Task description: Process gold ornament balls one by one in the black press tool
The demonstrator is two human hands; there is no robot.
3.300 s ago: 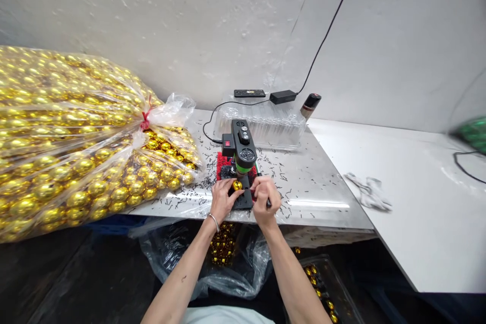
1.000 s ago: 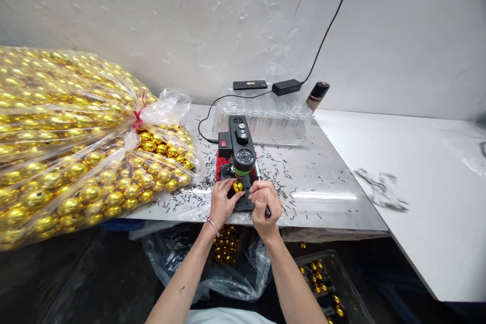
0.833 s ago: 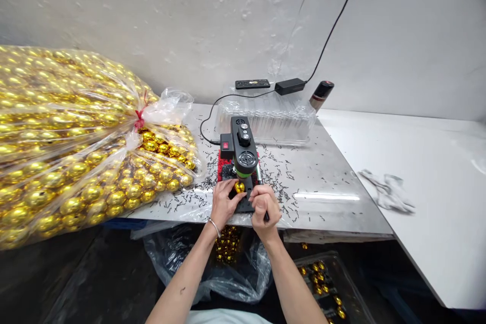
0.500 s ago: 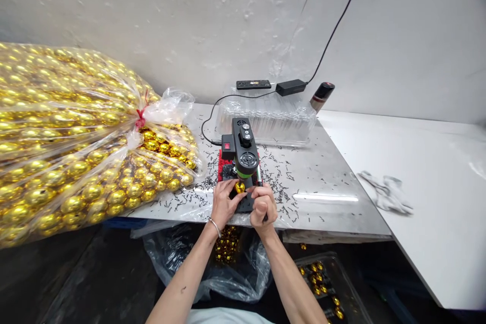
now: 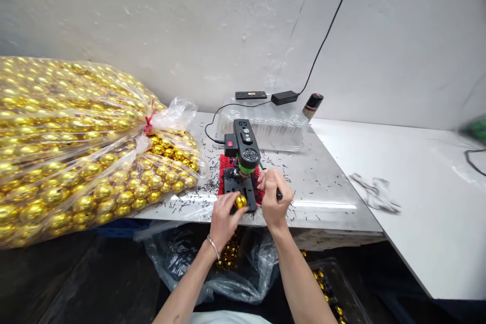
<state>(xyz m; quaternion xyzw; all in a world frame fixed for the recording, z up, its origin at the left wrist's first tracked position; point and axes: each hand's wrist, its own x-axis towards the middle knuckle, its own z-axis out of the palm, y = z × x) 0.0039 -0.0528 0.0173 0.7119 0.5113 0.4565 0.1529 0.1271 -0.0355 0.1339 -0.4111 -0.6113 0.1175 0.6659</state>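
A shiny gold ball [image 5: 240, 201] is pinched between the thumb and fingers of my left hand [image 5: 223, 216], over the front of the black base plate [image 5: 248, 205]. Behind it stands a small bench drill press [image 5: 246, 144] with a black head and a green collar. My right hand [image 5: 274, 196] is closed around the drill press's lever handle [image 5: 279, 194], right of the base; its black tip shows past my fingers. A red mat [image 5: 224, 163] covered in dark shavings lies under the machine.
A big clear bag of gold balls [image 5: 76, 152] fills the left side. Behind the drill are clear plastic trays [image 5: 266, 129], a power adapter [image 5: 284, 97] and a spray can [image 5: 313, 106]. White gloves [image 5: 375, 192] lie right. Below the table edge hangs a plastic bag [image 5: 243, 283] with gold balls.
My left hand has drawn the gold ball toward me, out from under the drill head. My right hand has shifted right and slightly up with the lever. The camera view has moved a little.
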